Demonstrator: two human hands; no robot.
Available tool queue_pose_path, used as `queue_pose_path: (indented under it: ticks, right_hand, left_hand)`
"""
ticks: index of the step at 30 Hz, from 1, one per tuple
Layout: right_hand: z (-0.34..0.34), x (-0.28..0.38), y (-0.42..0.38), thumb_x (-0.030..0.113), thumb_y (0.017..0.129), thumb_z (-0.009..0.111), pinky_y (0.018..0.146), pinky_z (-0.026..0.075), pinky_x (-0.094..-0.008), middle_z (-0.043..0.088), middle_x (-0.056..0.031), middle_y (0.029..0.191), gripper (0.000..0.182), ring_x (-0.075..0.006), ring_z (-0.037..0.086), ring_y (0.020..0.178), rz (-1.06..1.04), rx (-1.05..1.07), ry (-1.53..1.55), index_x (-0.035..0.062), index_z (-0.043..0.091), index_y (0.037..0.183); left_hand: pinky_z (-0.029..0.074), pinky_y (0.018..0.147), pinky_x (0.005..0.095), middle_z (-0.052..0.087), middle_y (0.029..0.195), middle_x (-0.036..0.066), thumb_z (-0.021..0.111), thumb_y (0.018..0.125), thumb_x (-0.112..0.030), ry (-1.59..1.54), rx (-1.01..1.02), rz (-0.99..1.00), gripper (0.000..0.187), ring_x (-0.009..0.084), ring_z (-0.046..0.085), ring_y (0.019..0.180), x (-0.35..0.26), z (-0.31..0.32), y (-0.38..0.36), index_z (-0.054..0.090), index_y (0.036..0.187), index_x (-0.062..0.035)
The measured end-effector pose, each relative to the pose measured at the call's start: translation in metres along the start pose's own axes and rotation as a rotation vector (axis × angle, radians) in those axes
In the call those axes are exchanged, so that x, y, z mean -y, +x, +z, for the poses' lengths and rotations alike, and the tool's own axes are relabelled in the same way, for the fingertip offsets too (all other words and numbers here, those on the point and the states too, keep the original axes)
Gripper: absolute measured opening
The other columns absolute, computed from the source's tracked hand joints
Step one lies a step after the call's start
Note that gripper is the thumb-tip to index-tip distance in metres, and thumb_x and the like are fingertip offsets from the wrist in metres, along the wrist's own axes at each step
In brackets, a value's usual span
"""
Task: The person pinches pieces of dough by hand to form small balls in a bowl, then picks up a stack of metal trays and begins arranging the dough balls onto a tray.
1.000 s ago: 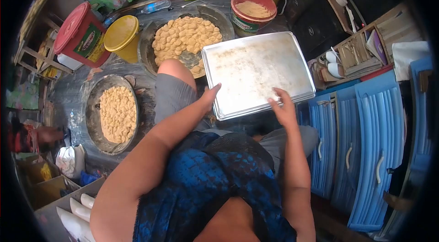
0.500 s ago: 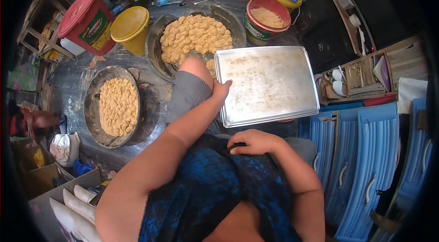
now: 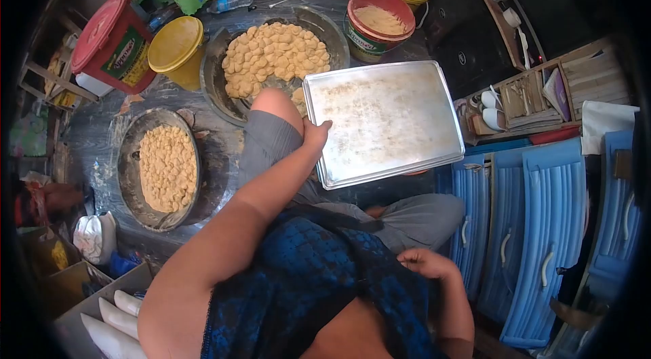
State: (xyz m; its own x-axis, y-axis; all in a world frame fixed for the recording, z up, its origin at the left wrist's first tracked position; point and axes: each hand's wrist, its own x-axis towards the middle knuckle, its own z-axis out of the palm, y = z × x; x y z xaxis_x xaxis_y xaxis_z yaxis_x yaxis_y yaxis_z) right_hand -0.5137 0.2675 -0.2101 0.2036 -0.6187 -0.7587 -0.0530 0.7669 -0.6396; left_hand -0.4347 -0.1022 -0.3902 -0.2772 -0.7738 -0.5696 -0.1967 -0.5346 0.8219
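Note:
My left hand (image 3: pixel 316 135) grips the left edge of a rectangular metal baking tray (image 3: pixel 383 121), its thumb over the rim. The tray is silvery with brownish stains, and its lower edge looks doubled, as if several are stacked. It is held tilted beside my raised knee. At my right side, my right hand (image 3: pixel 427 262) has curled fingers against the edge of the dark blue patterned shirt (image 3: pixel 298 257); whether cloth is between them is hidden. Behind the tray stands a large dark basin (image 3: pixel 215 77) heaped with pale dough lumps (image 3: pixel 274 53).
A second basin (image 3: pixel 125 176) of smaller dough lumps (image 3: pixel 168 165) sits at left. Lidded red (image 3: pixel 112 43) and yellow buckets (image 3: pixel 178 47) stand behind it. An open red bucket (image 3: pixel 356 23) holds pale powder. Blue panels with handles (image 3: pixel 556 223) line the right side.
My right hand has moved from the shirt's front hem to the right and down, uncovering my folded leg. The tray stays in my left hand; the whole view has shifted slightly.

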Motion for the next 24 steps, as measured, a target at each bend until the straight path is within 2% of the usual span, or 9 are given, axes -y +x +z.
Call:
queue_pose_path:
  ticks: [5,8,11,13,15,16,18,20,24]
  right_hand:
    - [0.035,-0.02,-0.031,0.013,0.083,0.06,0.082,0.042,-0.0259,0.061,-0.0004,0.101,0.027,-0.01,0.052,0.093,0.064,-0.016,0.174,-0.0002,0.058,0.106]
    - [0.059,-0.021,-0.039,0.005,0.077,0.063,0.085,0.042,-0.0277,0.059,-0.0053,0.108,0.034,-0.0128,0.053,0.096,0.282,-0.108,0.727,-0.0023,0.057,0.11]
    - [0.055,-0.032,-0.03,0.005,0.077,0.063,0.085,0.042,-0.0279,0.059,-0.0053,0.108,0.036,-0.0134,0.053,0.096,0.203,-0.044,0.612,-0.0021,0.056,0.111]
    - [0.048,-0.032,-0.022,0.005,0.076,0.064,0.085,0.042,-0.0282,0.059,-0.0052,0.109,0.038,-0.0141,0.054,0.097,0.115,0.005,0.491,-0.0019,0.055,0.113]
    - [0.045,-0.033,-0.018,0.004,0.076,0.064,0.085,0.042,-0.0284,0.059,-0.0052,0.109,0.04,-0.0147,0.054,0.097,0.027,0.046,0.377,-0.0016,0.054,0.114]
    - [0.035,-0.033,-0.017,0.005,0.075,0.065,0.084,0.043,-0.0286,0.06,-0.005,0.105,0.039,-0.0153,0.055,0.096,0.02,0.008,0.399,-0.001,0.055,0.112]
    - [0.016,-0.027,-0.006,0.008,0.079,0.061,0.081,0.044,-0.0279,0.06,-0.0055,0.095,0.025,-0.0147,0.056,0.088,-0.109,-0.374,0.345,0.0006,0.056,0.102]
    - [0.002,-0.007,0.017,0.012,0.08,0.061,0.079,0.045,-0.0278,0.059,-0.0069,0.093,0.031,-0.0154,0.056,0.084,-0.246,-0.633,0.484,0.0013,0.053,0.108]
    - [-0.041,0.015,0.064,0.015,0.082,0.06,0.078,0.043,-0.0268,0.058,-0.0057,0.097,0.028,-0.014,0.053,0.088,-0.269,-0.624,0.317,0.0011,0.053,0.105]
  left_hand:
    - [0.041,0.085,0.0381,0.047,0.111,0.024,0.067,0.07,-0.017,0.052,-0.036,0.033,0.062,0.0329,0.049,0.103,0.01,-0.001,0.007,0.033,0.115,0.0068]
    - [0.04,0.086,0.0379,0.046,0.111,0.024,0.068,0.07,-0.018,0.058,-0.005,0.037,0.063,0.0325,0.049,0.102,0.022,-0.001,0.02,0.033,0.115,0.0065]
    - [0.04,0.087,0.038,0.046,0.111,0.023,0.068,0.069,-0.018,-0.007,0.01,-0.003,0.064,0.0318,0.049,0.102,0.02,-0.003,0.012,0.032,0.115,0.0067]
    - [0.049,0.074,0.0382,0.048,0.107,0.024,0.062,0.073,-0.01,0.051,-0.022,0.089,0.058,0.0299,0.055,0.093,0.016,0.0,0.015,0.027,0.117,0.0048]
    - [0.049,0.073,0.038,0.048,0.107,0.024,0.062,0.074,-0.009,-0.026,0.044,0.101,0.06,0.03,0.055,0.093,0.014,0.0,0.017,0.025,0.119,0.0039]
    - [0.046,0.078,0.0373,0.048,0.107,0.023,0.064,0.072,-0.01,-0.075,0.055,0.072,0.061,0.0299,0.053,0.095,0.017,0.0,0.016,0.027,0.118,0.0052]
    - [0.043,0.083,0.0366,0.049,0.108,0.022,0.066,0.069,-0.012,-0.132,0.059,0.049,0.062,0.0297,0.052,0.097,0.015,-0.001,0.012,0.03,0.116,0.0066]
    - [0.044,0.082,0.0361,0.05,0.108,0.022,0.066,0.069,-0.012,-0.107,0.07,0.041,0.063,0.0298,0.053,0.096,0.012,-0.003,0.009,0.029,0.118,0.0069]
    - [0.045,0.082,0.0359,0.05,0.11,0.024,0.066,0.069,-0.014,-0.029,0.041,0.046,0.066,0.0303,0.054,0.096,0.012,-0.004,0.014,0.028,0.119,0.0071]
